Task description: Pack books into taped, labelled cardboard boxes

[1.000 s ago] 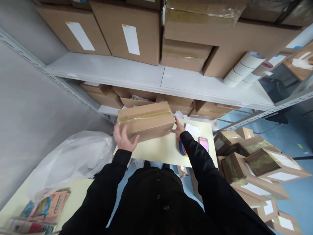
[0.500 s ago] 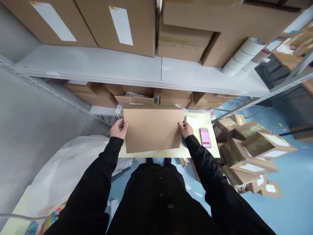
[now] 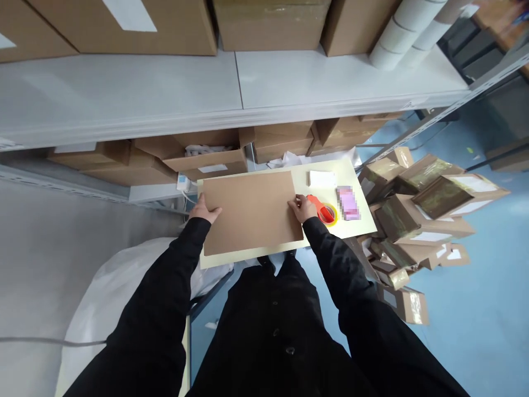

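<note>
A plain brown cardboard sheet (image 3: 253, 212) lies on the pale yellow tabletop (image 3: 351, 173), nearly level with it. My left hand (image 3: 203, 209) grips its left edge, thumb resting over the top and the other fingers partly hidden at the side. At the right edge, my right hand (image 3: 303, 208) pinches the cardboard between thumb and fingers. Just right of that hand sits a red tape dispenser (image 3: 322, 210) with a yellow-rimmed roll. Beyond the dispenser are a phone with a pink screen (image 3: 348, 203) and a small white stack that looks like paper (image 3: 322, 179).
A grey metal shelf (image 3: 165, 94) spans the space above the table, carrying large cartons (image 3: 268, 27) and white rolls (image 3: 403, 33). Below it stand open boxes (image 3: 210, 162). Taped parcels (image 3: 417, 220) are piled on the blue floor at right. A white bag (image 3: 119, 286) bulges at left.
The cardboard has come down flatter onto the table, still between both hands. The tape dispenser, mostly hidden before, now shows. The camera view has shifted and turned.
</note>
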The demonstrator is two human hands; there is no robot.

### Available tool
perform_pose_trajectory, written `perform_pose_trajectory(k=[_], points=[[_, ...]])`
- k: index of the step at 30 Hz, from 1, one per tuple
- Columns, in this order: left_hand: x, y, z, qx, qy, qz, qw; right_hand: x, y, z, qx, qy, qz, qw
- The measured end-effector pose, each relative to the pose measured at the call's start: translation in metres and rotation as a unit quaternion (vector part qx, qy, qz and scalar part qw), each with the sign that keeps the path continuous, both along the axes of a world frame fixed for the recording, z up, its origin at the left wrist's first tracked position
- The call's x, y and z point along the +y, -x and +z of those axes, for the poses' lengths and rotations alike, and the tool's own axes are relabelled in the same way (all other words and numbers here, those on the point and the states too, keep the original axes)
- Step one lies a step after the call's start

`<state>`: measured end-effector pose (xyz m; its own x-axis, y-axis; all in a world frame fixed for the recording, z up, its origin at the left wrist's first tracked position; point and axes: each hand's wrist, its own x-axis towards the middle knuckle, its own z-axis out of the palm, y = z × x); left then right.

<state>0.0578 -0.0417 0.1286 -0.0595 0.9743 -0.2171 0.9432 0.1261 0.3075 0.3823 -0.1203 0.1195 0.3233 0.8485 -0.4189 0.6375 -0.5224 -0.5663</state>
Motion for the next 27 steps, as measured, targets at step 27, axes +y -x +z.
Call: perform_pose_trajectory(k=[27], points=[[0.046, -0.269, 0.024, 0.188, 0.148, -0.367, 0.899, -0.052, -0.129, -0.077, 0.118, 0.003, 0.024, 0.993]])
